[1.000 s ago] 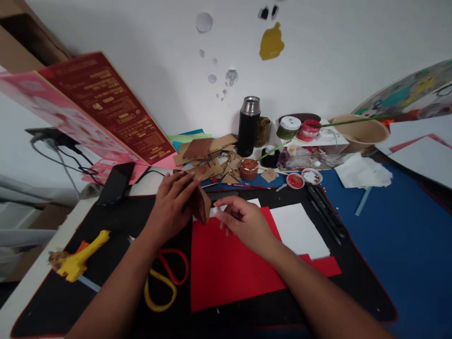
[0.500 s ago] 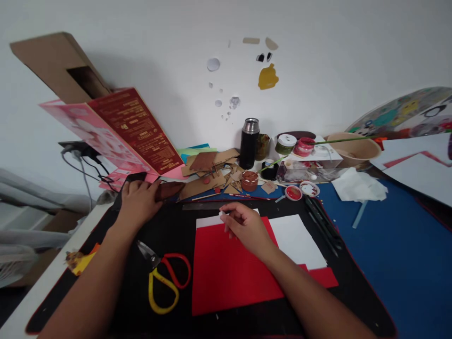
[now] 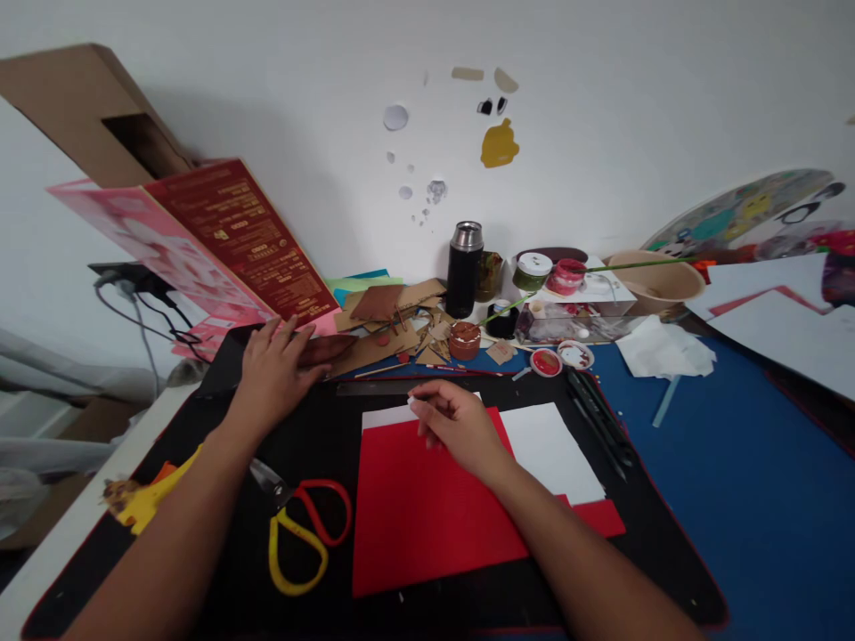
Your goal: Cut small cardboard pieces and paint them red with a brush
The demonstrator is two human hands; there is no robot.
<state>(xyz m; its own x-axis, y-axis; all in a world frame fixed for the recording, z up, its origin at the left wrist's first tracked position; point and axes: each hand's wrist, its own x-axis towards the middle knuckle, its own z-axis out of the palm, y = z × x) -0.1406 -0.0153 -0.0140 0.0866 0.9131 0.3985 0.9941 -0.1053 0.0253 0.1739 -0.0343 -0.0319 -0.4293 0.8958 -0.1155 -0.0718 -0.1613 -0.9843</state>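
My left hand [image 3: 273, 369] reaches over the back left of the black mat [image 3: 313, 427], palm down with its fingers apart, holding nothing. A dark brown, leaf-shaped piece [image 3: 327, 348] lies beside its fingertips. My right hand [image 3: 458, 427] pinches a small white piece [image 3: 411, 402], too small to name. It hovers over the red sheet [image 3: 427, 516], which overlaps white paper [image 3: 551, 450]. Scissors [image 3: 279, 503] with one red and one yellow handle lie left of the red sheet, blades partly apart.
Cardboard scraps [image 3: 380, 343], a black thermos [image 3: 463, 271] and a brown paint jar [image 3: 465, 341] line the back. An opened red and pink box [image 3: 247, 240] leans at left. Pens [image 3: 598, 418] and crumpled tissue [image 3: 664, 347] are at right. A yellow piece [image 3: 150, 499] sits by my left forearm.
My left hand has shifted right and forward, its fingers now nearer the brown piece. My right hand keeps its pinch over the red sheet. The whole view has moved slightly.
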